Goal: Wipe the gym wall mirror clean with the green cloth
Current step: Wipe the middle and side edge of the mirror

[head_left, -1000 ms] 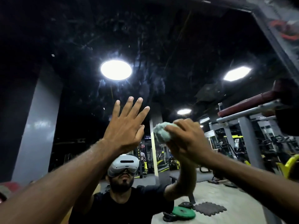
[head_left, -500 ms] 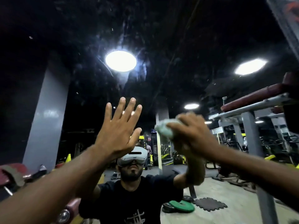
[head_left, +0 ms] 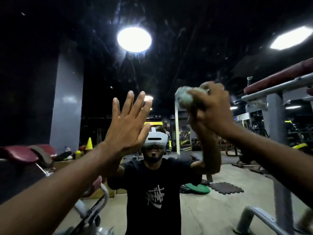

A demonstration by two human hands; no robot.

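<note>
Mostly mirror (head_left: 194,53) fills the view: dark glossy glass, streaked and speckled, reflecting a gym. Far left, a maroon padded bench (head_left: 25,153) with a grey strap over it, vinyl look, on bent chrome tubing. Behind it in the reflection, a flat grey pillar (head_left: 66,102), smooth and matte, plus a yellow cone (head_left: 89,143) near its foot. Round ceiling light (head_left: 134,39) glares white above centre, smears radiating around it on the glass.

Left hand (head_left: 126,131) is raised flat against the mirror, palm forward, fingers (head_left: 129,100) straight and only slightly spread, holding nothing. Below, between the arms, the person's reflection: black T-shirt (head_left: 152,189) with a scribbled white print, white smooth plastic headset (head_left: 156,138).

Right of centre, right hand (head_left: 213,109) is clenched around the green cloth (head_left: 183,97), which is bunched into a pale green, fuzzy wad pressed to the glass at about head height; motion-blurred, edges soft. A ring shows on one finger. Reflected forearm meets it from below.

Floor in the reflection is bare pale concrete, with a green round weight plate (head_left: 198,189) and a dark jigsaw-edged rubber mat (head_left: 226,187) just beside it. Right side: grey painted steel machine frame (head_left: 276,119), square upright, maroon pad on top. Octagonal light panel (head_left: 291,38) upper right. Yellow-and-black equipment far back, too small to tell.
</note>
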